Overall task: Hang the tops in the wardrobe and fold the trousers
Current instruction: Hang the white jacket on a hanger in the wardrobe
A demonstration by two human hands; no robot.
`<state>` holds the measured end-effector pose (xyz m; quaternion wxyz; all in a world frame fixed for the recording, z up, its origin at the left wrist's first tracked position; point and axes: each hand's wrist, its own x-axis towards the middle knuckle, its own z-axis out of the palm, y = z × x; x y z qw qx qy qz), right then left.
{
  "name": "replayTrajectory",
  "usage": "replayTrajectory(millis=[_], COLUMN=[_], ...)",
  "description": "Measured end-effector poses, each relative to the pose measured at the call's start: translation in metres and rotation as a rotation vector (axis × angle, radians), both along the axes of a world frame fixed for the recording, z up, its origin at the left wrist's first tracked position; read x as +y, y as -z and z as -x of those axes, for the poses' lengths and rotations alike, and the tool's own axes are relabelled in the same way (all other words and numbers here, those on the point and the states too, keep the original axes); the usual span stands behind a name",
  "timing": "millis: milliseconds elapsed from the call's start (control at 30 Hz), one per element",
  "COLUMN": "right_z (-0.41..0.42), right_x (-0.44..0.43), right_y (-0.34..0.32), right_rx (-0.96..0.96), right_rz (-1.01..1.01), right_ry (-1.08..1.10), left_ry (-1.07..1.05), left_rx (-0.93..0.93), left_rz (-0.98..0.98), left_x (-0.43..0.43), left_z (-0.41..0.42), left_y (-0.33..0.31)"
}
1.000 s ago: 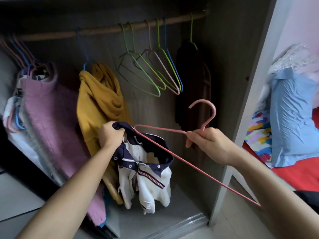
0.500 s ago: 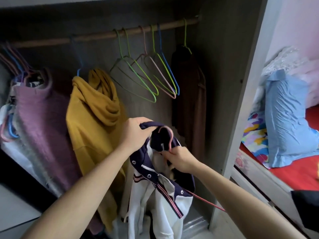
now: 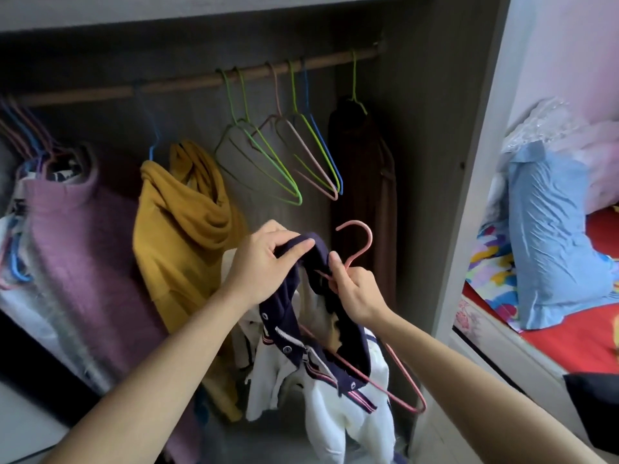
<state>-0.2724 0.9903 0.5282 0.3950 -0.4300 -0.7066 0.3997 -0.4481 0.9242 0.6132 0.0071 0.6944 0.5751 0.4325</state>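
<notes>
L hand [image 3: 264, 262] pinches collar of top [image 3: 336, 421], R hand [image 3: 358, 291] grips pink hanger [image 3: 365, 243] at neck; best seat both shoulders evenly, hook clear, before rail [image 3: 187, 86].

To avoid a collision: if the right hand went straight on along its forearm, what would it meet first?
Probably the navy collar, which the left hand holds just ahead; depth is unclear.

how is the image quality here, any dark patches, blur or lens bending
Head view: the wardrobe inside is dim, so the dark brown garment nearly melts into shadow; the bed at right is far brighter; the wide lens bows the rail; the pink hanger and the top look fairly sharp.
</notes>
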Motion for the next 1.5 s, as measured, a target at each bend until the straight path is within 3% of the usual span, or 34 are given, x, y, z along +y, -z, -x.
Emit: replayTrajectory(millis=[67,133,467,567,633,733,800,900,967,1033,1100,1267,1400,1500], right_z=[-0.006,-0.01,-0.019,-0.025,-0.03,-0.043,-0.05,-0.048,-0.045,-0.042,-0.04,-0.051,-0.066,-0.062], right_x=[0.005,0.01,0.021,0.022,0.021,0.022,0.015,-0.001,-0.002,0.005,0.016,0.036,0.036,0.03], right_y=[-0.009,-0.016,-0.017,-0.015,-0.008,0.025,0.051,0.081,0.089,0.083,0.075,0.065,0.061,0.056], right_rx=[0.045,0.093,0.069,0.153,0.097,-0.027,0.042,0.061,0.065,0.207,0.286,0.401,0.674,0.747], right_rz=[-0.089,-0.127,-0.212,-0.244,-0.353,-0.58,-0.464,-0.13,0.147,0.503,0.714,0.74,0.749,0.6], right_ry=[0.023,0.009,0.107,0.158,0.229,0.503,0.678,0.712,0.573,0.326,0.134,0.069,0.248,0.273], left_ry=[-0.149,-0.231,-0.254,-0.301,-0.366,-0.459,-0.505,-0.527,-0.521,-0.504,-0.477,-0.443,-0.503,-0.506], left_rx=[0.313,0.434,0.443,0.44,0.382,0.194,0.098,0.023,-0.022,-0.062,-0.075,-0.088,-0.144,-0.148], left_rz=[-0.089,-0.029,-0.05,-0.105,-0.108,-0.073,-0.069,-0.101,-0.109,-0.11,-0.126,-0.17,-0.097,-0.052], left_x=[0.006,0.011,0.037,0.04,0.042,0.043,0.042,0.042,0.041,0.041,0.04,0.035,0.036,0.038], left_z=[0.014,0.027,-0.003,-0.011,-0.011,-0.003,0.005,0.008,0.005,0.002,0.001,0.007,0.029,0.035], left_y=[0.004,0.009,0.016,0.019,0.019,0.013,0.009,0.004,0.003,0.003,0.005,0.015,0.026,0.031])
